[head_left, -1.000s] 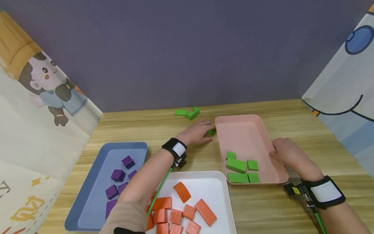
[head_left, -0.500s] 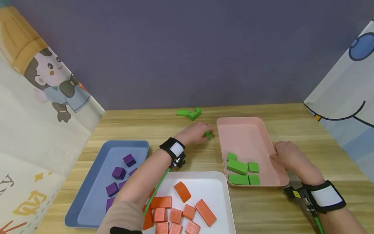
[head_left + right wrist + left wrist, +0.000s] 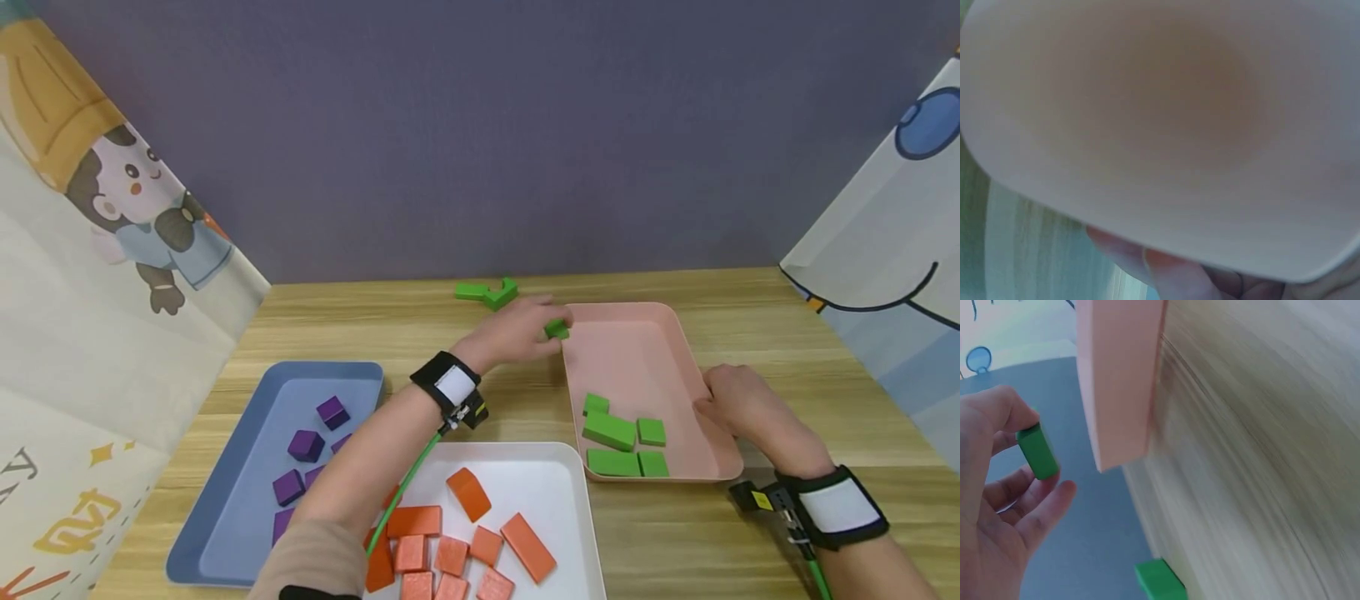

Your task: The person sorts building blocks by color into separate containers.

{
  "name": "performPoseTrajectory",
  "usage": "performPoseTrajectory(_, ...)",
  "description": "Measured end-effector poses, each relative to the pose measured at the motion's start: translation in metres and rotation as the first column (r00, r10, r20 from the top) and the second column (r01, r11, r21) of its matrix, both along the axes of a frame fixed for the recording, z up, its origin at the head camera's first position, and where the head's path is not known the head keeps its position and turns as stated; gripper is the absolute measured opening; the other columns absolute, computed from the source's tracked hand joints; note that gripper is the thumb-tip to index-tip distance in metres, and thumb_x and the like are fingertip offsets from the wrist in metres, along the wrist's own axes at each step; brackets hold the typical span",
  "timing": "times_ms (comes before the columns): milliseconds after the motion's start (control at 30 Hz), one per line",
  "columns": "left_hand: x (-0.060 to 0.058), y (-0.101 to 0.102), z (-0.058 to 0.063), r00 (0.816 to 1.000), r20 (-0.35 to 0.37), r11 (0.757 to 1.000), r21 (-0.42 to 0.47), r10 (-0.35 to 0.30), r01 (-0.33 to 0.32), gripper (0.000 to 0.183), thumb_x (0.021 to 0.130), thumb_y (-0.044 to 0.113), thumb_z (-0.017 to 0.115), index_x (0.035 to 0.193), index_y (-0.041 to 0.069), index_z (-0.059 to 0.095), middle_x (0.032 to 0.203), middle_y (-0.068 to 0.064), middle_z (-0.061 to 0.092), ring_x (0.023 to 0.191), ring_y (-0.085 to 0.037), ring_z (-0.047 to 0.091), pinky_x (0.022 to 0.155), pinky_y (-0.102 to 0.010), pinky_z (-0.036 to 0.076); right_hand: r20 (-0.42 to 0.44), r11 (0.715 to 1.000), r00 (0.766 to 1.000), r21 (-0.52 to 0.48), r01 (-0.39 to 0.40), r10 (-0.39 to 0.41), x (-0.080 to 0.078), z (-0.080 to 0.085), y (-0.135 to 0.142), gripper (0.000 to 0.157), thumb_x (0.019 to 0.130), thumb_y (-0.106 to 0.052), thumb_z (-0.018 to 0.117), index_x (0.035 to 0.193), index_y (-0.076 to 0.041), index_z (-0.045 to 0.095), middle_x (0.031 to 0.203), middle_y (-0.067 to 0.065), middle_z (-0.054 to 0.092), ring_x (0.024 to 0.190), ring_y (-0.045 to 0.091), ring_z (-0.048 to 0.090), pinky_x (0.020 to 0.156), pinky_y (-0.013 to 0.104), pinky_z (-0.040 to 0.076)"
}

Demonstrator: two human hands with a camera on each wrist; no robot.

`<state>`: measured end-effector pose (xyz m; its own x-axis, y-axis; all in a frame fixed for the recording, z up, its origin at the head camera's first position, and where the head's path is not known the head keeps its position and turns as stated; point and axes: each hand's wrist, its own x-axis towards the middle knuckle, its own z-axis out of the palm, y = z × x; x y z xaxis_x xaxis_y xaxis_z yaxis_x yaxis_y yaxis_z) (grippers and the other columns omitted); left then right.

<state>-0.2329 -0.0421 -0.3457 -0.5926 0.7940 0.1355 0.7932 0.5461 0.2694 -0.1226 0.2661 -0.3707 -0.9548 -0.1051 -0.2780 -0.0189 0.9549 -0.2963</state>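
Note:
My left hand [image 3: 513, 331] pinches a small green block [image 3: 557, 328] at the upper left corner of the pink tray [image 3: 633, 358]. In the left wrist view the thumb and fingers grip this block [image 3: 1038, 452] off the table, beside the tray's outer wall [image 3: 1121, 387]. Several other green blocks [image 3: 609, 428] lie in the tray's near half. My right hand [image 3: 738, 400] holds the tray's right rim with curled fingers. The right wrist view is mostly filled by the tray [image 3: 1147, 112], with the fingertips [image 3: 1179, 275] at its edge.
Two or so green pieces [image 3: 487, 293] lie on the table near the back wall. A white tray [image 3: 555, 454] with several orange blocks stands at the front. To its left is a blue tray [image 3: 225, 533] with several purple blocks.
My left hand has picked the green block up from the table beside the pink tray and moved up and right to the tray's rim. The right hand stays on the tray.

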Motion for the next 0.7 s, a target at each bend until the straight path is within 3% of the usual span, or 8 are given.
performPoseTrajectory(133,0.008,0.011,0.008,0.998,-0.054,0.999,0.013,-0.031,0.031,0.030,0.089,0.025,0.060,0.118,0.019,0.063,0.099,0.005,0.054,0.085,-0.008,0.048,0.075,-0.020,0.043,-0.003,1.000,1.000,-0.003,0.003,-0.003,0.001,0.000,0.000,0.016,0.088,-0.010,0.059,0.078,0.002,0.061,0.064,0.007,0.053,0.055,0.018,0.049,0.047,0.029,0.039)
performPoseTrajectory(367,0.022,0.034,0.016,0.988,-0.057,0.987,0.062,-0.144,0.148,0.030,0.090,0.022,0.056,0.119,0.016,0.064,0.112,0.003,0.057,0.097,-0.009,0.050,0.089,-0.021,0.042,0.011,1.000,1.000,0.005,0.012,-0.012,-0.001,0.000,0.000,0.016,0.088,-0.010,0.059,0.078,0.001,0.061,0.063,0.007,0.052,0.055,0.018,0.049,0.047,0.028,0.039)
performPoseTrajectory(567,0.030,0.052,0.010,0.973,-0.100,0.978,0.019,-0.207,0.210,0.028,0.090,0.022,0.057,0.116,0.019,0.066,0.111,0.005,0.059,0.102,-0.007,0.050,0.095,-0.020,0.037,0.041,1.000,0.999,0.005,0.026,-0.026,-0.002,0.000,-0.001,0.016,0.088,-0.011,0.058,0.081,0.004,0.061,0.065,0.008,0.054,0.056,0.018,0.051,0.048,0.029,0.041)
performPoseTrajectory(700,0.031,0.062,0.004,0.973,-0.046,0.974,0.002,-0.228,0.228,0.029,0.090,0.021,0.059,0.118,0.017,0.067,0.111,0.005,0.059,0.099,-0.006,0.049,0.089,-0.013,0.038,0.054,1.000,0.998,0.006,0.028,-0.028,-0.002,-0.001,0.000,0.016,0.089,-0.011,0.059,0.083,0.004,0.062,0.066,0.008,0.054,0.057,0.018,0.051,0.048,0.029,0.042)
